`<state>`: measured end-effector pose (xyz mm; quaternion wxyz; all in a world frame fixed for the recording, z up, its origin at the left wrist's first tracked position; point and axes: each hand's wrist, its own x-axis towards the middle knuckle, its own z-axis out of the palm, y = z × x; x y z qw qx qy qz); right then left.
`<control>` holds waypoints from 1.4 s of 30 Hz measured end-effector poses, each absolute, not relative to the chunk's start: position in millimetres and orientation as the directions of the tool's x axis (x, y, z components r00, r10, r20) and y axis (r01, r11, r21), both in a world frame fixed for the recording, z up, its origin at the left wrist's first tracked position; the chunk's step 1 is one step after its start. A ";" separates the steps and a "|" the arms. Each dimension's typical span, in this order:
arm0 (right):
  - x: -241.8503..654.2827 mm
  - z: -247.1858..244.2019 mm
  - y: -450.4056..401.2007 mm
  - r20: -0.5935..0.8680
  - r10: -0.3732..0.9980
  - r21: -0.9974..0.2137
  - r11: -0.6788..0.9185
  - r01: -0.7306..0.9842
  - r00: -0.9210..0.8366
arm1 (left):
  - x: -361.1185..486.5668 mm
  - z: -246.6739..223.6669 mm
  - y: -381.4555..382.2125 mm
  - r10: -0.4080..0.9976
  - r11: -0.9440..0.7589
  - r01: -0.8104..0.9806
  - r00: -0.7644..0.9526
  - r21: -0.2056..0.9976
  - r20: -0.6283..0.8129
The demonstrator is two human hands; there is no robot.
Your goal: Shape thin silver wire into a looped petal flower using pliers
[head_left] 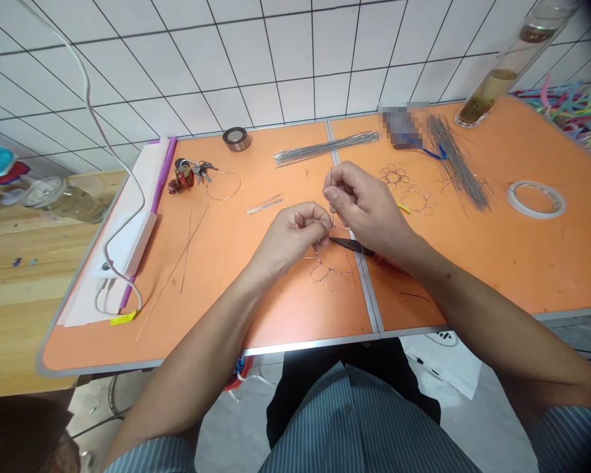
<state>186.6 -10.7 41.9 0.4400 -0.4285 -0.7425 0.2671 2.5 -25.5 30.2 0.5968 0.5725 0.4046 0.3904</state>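
Note:
Over the middle of the orange table (295, 309), my left hand (298, 236) pinches a thin wire ring (345, 270) with small loops hanging along its lower left edge. My right hand (362, 200) is closed just above and to the right, its thumb and forefinger pinching a thin, upright wire (331, 177) that runs down toward the left fingertips. Black blades of scissors (352, 245) show beneath the right hand; their handles are mostly hidden by the wrist. Finished-looking wire loops (394, 174) lie to the right of the hands.
Wire bundles (325, 148) (460, 164) lie at the back. Around them are dark tape (236, 138), a white tape roll (509, 197), keys (204, 171) and a tilted glass bottle (492, 85). A white power strip (128, 249) with a cable sits at the left edge.

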 end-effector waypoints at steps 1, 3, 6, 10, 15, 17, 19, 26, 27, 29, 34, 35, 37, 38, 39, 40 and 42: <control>186.6 41.7 -10.7 0.421 0.873 -0.774 0.487 0.404 -0.246 | 2.5 30.5 -25.7 0.929 0.044 -0.002 0.369 0.999 -0.040; 186.5 41.1 -10.6 0.416 0.876 -0.777 0.482 0.406 -0.245 | 2.6 30.9 -25.9 0.931 0.048 0.001 0.362 0.999 -0.045; 186.3 40.8 -10.3 0.413 0.876 -0.781 0.481 0.398 -0.249 | 2.7 31.5 -26.2 0.936 0.052 0.010 0.348 0.999 -0.053; 186.1 41.3 -9.9 0.407 0.877 -0.788 0.478 0.387 -0.253 | 2.8 32.3 -26.9 0.933 0.045 0.027 0.355 0.999 -0.052; 185.6 40.3 -9.3 0.415 0.871 -0.789 0.488 0.372 -0.262 | 2.6 34.3 -27.5 0.929 0.020 0.055 0.369 0.998 -0.039; 185.7 39.7 -9.0 0.416 0.867 -0.793 0.493 0.357 -0.273 | 2.1 35.2 -27.3 0.924 0.011 0.057 0.382 0.998 -0.032; 186.1 39.6 -8.7 0.421 0.865 -0.793 0.498 0.352 -0.275 | 1.3 35.9 -27.1 0.915 0.007 0.047 0.403 0.999 -0.026; 187.0 43.6 -8.5 0.365 0.883 -0.806 0.459 0.375 -0.296 | 0.2 34.4 -27.9 0.912 0.001 0.071 0.409 0.997 -0.030; 186.9 44.4 -8.8 0.359 0.885 -0.806 0.454 0.379 -0.295 | 0.7 33.6 -28.2 0.913 -0.004 0.087 0.406 0.996 -0.032; 187.0 46.1 -10.0 0.343 0.889 -0.812 0.442 0.381 -0.302 | 1.9 32.0 -28.5 0.917 -0.018 0.106 0.397 0.994 -0.025; 189.2 52.0 -19.0 0.271 0.914 -0.851 0.373 0.370 -0.301 | 3.0 29.4 -25.7 0.959 -0.059 0.054 0.281 0.997 0.041; 189.4 52.3 -21.1 0.256 0.921 -0.860 0.356 0.366 -0.294 | 2.4 29.0 -24.4 0.970 -0.066 0.040 0.239 0.997 0.054; 189.3 51.2 -23.9 0.219 0.932 -0.874 0.319 0.367 -0.290 | 1.0 28.0 -21.6 0.984 -0.080 0.010 0.163 0.997 0.077; 189.0 49.8 -24.5 0.203 0.936 -0.876 0.305 0.374 -0.289 | 0.4 27.5 -20.4 0.987 -0.084 -0.002 0.135 0.996 0.084; 188.6 48.0 -24.5 0.193 0.938 -0.874 0.297 0.384 -0.286 | -0.1 27.1 -19.4 0.990 -0.087 -0.013 0.114 0.996 0.088; 188.2 46.2 -24.1 0.193 0.940 -0.870 0.297 0.394 -0.282 | -0.3 26.8 -18.7 0.991 -0.087 -0.021 0.100 0.996 0.089; 187.6 43.2 -22.7 0.219 0.938 -0.857 0.317 0.407 -0.270 | 0.0 26.7 -18.3 0.993 -0.085 -0.032 0.085 0.996 0.087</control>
